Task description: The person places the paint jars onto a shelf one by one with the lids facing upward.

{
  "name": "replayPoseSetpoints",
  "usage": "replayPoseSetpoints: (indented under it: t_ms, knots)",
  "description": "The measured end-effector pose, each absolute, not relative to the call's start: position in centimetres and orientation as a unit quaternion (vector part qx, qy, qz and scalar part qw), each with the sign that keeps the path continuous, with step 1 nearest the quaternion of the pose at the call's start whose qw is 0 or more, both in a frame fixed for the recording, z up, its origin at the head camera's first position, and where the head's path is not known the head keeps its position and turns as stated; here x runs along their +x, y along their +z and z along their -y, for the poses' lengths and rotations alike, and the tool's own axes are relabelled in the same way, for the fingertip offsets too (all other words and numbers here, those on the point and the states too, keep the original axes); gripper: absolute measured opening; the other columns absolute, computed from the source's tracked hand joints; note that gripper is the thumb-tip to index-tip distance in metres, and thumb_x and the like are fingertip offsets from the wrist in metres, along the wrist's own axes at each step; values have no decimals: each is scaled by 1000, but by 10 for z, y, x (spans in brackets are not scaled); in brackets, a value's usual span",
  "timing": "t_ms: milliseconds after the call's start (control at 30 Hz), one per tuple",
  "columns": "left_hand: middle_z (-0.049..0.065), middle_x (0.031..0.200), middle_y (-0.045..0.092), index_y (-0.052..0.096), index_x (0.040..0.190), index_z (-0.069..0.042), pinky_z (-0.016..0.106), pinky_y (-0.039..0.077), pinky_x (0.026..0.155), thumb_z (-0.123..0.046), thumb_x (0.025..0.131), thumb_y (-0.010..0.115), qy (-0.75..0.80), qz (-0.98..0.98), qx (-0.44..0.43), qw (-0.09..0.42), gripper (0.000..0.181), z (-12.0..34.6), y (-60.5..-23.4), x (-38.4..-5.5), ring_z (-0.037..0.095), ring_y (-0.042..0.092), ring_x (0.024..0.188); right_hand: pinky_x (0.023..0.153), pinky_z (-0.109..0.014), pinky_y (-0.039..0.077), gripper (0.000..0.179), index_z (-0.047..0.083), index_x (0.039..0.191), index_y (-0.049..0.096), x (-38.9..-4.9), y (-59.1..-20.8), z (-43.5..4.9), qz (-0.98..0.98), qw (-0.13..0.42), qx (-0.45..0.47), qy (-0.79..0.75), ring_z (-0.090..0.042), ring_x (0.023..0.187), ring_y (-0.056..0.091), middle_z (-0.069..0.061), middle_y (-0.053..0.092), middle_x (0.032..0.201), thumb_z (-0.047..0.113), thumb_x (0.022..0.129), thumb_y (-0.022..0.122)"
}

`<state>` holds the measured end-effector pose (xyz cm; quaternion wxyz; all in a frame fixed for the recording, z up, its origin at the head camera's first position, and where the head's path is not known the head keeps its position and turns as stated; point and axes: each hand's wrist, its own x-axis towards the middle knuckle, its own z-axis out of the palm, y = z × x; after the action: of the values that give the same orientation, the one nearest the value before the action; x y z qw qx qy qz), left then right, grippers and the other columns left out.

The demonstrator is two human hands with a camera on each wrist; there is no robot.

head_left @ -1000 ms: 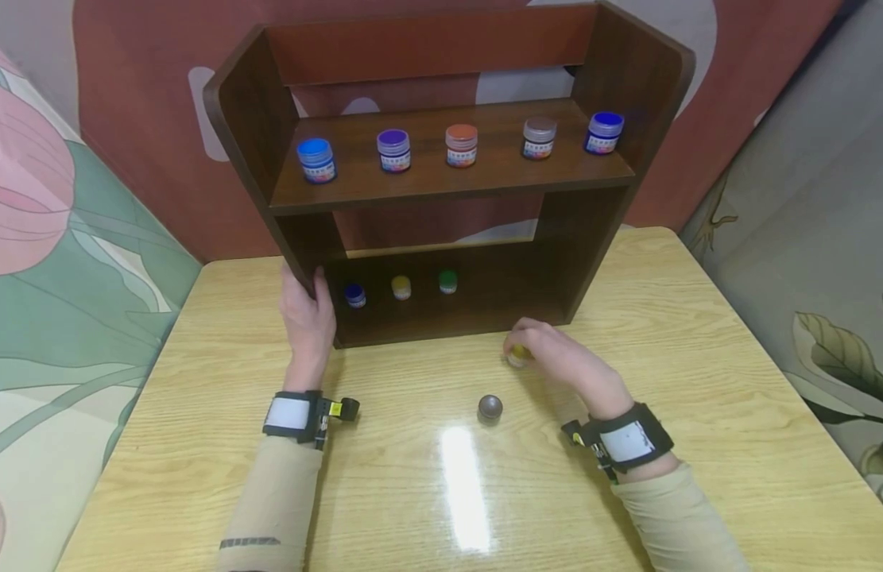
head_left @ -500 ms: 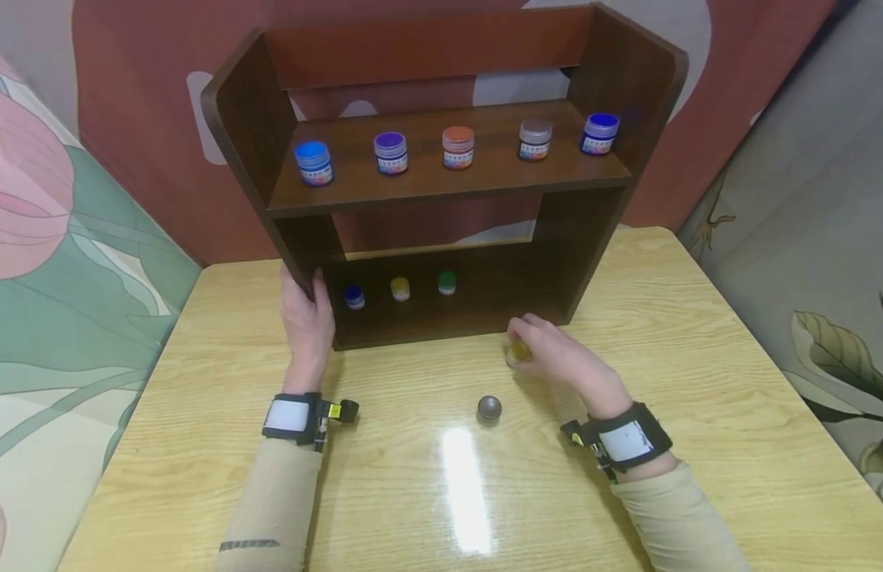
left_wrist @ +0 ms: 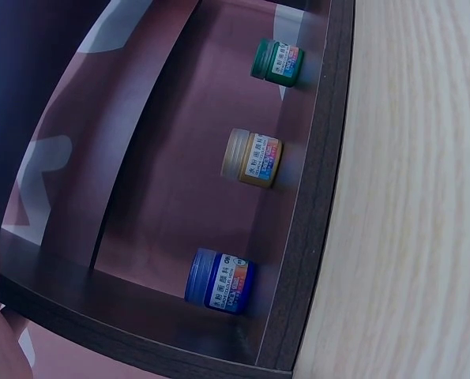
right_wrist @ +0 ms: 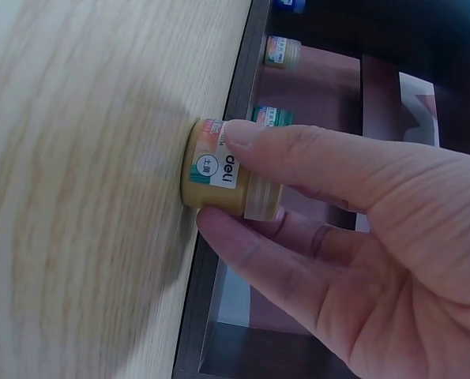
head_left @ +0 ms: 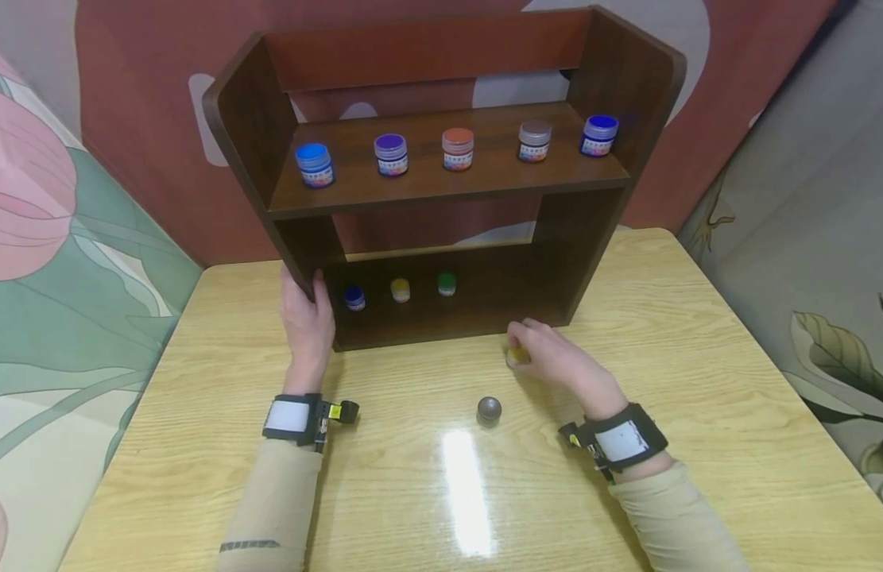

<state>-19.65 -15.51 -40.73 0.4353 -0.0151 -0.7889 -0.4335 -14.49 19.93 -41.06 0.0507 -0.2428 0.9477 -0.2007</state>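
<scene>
My left hand (head_left: 308,322) grips the left side panel of a dark brown two-tier shelf (head_left: 441,200), its thumb on the inner side. Just in front of the shelf's lower right, my right hand (head_left: 555,357) pinches a small ochre-yellow paint jar (right_wrist: 211,178) by its sides. In the right wrist view the jar's base seems to touch the table. A jar with a grey-brown lid (head_left: 489,410) stands on the table nearer to me. On the lower board sit a dark blue jar (left_wrist: 220,280), a yellow one (left_wrist: 252,158) and a green one (left_wrist: 278,62).
Several paint jars line the upper board, from a light blue one (head_left: 315,165) to a deep blue one (head_left: 599,136) at the right. The wooden table (head_left: 212,445) reaches to patterned cloth walls behind and at both sides.
My right hand has shifted slightly left, its fingers changing their hold on the yellow jar, which stays at about the same spot. The left hand keeps its grip on the shelf.
</scene>
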Motion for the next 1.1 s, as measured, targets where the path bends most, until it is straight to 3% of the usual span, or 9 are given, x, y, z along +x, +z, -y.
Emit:
replayPoseSetpoints:
  t_ms: [400, 1100]
  knots:
    - [26, 129, 62, 47, 138, 3, 52, 50, 105, -18, 103, 54, -430, 789, -22, 439, 42, 156, -408, -196, 39, 62, 121, 67, -29, 48, 23, 5, 94, 58, -146, -409, -203, -941, 23, -264, -212, -17, 77, 51, -5, 55, 83, 1, 81, 77]
    - [23, 131, 62, 48, 138, 2, 51, 49, 106, -18, 103, 54, -432, 788, -16, 437, 41, 155, -408, -197, 38, 62, 121, 82, -38, 58, 21, 3, 101, 64, -152, -409, -210, -931, -20, -264, -251, -24, 92, 64, -10, 67, 100, 2, 84, 77]
